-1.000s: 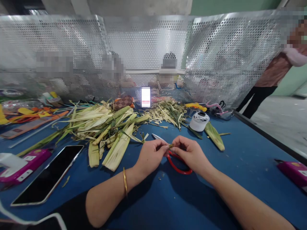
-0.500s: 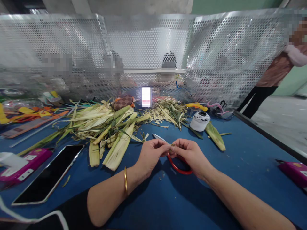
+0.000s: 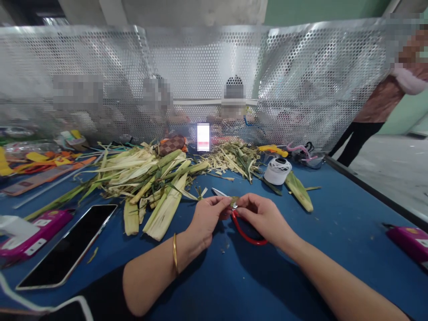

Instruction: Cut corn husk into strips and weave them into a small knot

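Observation:
My left hand [image 3: 209, 218], a gold bangle at its wrist, has thumb and forefinger pinched on a small greenish-brown scrap of husk [image 3: 235, 199]. Opposite it, my right hand [image 3: 261, 214] is closed, its fingertips at the scrap's other side. Red-handled scissors [image 3: 249, 242] show between and behind the hands, blades pointing away to the left. Whether they hang from my right fingers or rest on the table cannot be made out. Left of my hands lies a heap of corn husks [image 3: 167, 209]. A spool of white thread [image 3: 278, 171] stands beyond my right hand.
On the blue table [image 3: 347, 214] are a black-screened phone [image 3: 68, 247], a purple power strip [image 3: 36, 232], shredded husk [image 3: 234, 156], a single husk [image 3: 300, 191] and a purple object [image 3: 409, 243]. A perforated metal screen [image 3: 207, 53] spans the back; a person [image 3: 374, 102] stands right.
My right fingertips have drawn slightly apart from my left ones, so the small husk scrap and the scissors' pivot now show between them. The view has shifted a little.

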`<state>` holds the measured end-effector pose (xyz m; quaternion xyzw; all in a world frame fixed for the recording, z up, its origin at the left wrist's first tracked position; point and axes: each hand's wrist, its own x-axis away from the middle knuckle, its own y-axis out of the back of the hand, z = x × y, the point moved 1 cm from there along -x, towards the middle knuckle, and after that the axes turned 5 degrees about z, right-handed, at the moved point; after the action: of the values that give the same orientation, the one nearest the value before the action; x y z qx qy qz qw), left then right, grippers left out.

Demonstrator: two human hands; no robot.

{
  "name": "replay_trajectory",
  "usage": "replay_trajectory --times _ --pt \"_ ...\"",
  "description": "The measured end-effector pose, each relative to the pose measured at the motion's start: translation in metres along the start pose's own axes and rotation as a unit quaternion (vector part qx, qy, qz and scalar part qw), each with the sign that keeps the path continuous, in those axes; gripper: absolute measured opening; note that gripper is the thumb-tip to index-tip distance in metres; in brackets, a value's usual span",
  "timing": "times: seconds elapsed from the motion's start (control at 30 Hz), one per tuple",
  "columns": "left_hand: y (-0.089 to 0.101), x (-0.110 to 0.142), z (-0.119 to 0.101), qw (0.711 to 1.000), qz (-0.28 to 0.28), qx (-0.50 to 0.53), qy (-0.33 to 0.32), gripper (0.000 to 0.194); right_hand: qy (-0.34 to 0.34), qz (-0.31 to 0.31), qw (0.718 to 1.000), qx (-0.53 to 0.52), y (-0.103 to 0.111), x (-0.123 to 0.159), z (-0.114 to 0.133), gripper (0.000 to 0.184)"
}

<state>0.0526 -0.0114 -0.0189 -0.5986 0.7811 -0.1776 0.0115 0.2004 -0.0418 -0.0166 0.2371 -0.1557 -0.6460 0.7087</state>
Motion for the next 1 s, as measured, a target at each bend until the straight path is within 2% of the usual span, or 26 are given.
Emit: replay_trajectory --times 0.03,0.1,0.17,0.23,0.47,0.53,0.6,0.67,0.73,0.8,0.87,1.0 --pt "0.001 -0.002 -0.001 1.0 -0.006 0.002 -0.001 0.028 0.015 0.015 0.994 0.106 0.002 0.002 0.001 0.012" --pt "0.004 -0.004 -0.004 1.0 -0.018 0.003 -0.01 0.03 0.035 0.051 0.954 0.292 0.004 0.005 0.003 0.021" --pt "0.007 -0.006 -0.006 0.999 -0.029 0.007 -0.024 0.031 0.038 0.077 0.917 0.388 0.003 0.008 0.004 0.033" --pt "0.009 -0.008 -0.009 0.998 -0.04 0.015 -0.036 0.031 0.029 0.084 0.902 0.422 0.001 0.009 0.005 0.04" --pt "0.015 -0.017 -0.011 0.994 -0.082 0.057 -0.045 0.03 -0.004 0.102 0.884 0.456 0.007 0.004 0.003 0.048" --pt "0.015 -0.018 -0.01 0.994 -0.082 0.059 -0.039 0.029 -0.021 0.103 0.895 0.433 0.01 0.0 -0.001 0.053" --pt "0.016 -0.018 -0.01 0.994 -0.08 0.066 -0.034 0.028 -0.043 0.086 0.929 0.359 0.012 -0.003 -0.004 0.058" --pt "0.016 -0.018 -0.01 0.993 -0.077 0.08 -0.029 0.026 -0.061 0.052 0.971 0.224 0.011 -0.005 -0.007 0.059" --pt "0.018 -0.018 -0.01 0.992 -0.081 0.096 -0.019 0.023 -0.073 0.03 0.996 0.051 0.008 -0.006 -0.006 0.058" --pt "0.019 -0.019 -0.011 0.989 -0.088 0.115 -0.01 0.02 -0.07 0.029 0.992 -0.097 0.004 -0.004 -0.002 0.056" --pt "0.02 -0.021 -0.011 0.986 -0.091 0.142 -0.004 0.017 -0.055 0.036 0.982 -0.176 0.001 -0.002 0.005 0.053" --pt "0.021 -0.022 -0.012 0.979 -0.093 0.183 0.002 0.015 -0.022 0.02 0.981 -0.192 -0.003 0.001 0.014 0.056"
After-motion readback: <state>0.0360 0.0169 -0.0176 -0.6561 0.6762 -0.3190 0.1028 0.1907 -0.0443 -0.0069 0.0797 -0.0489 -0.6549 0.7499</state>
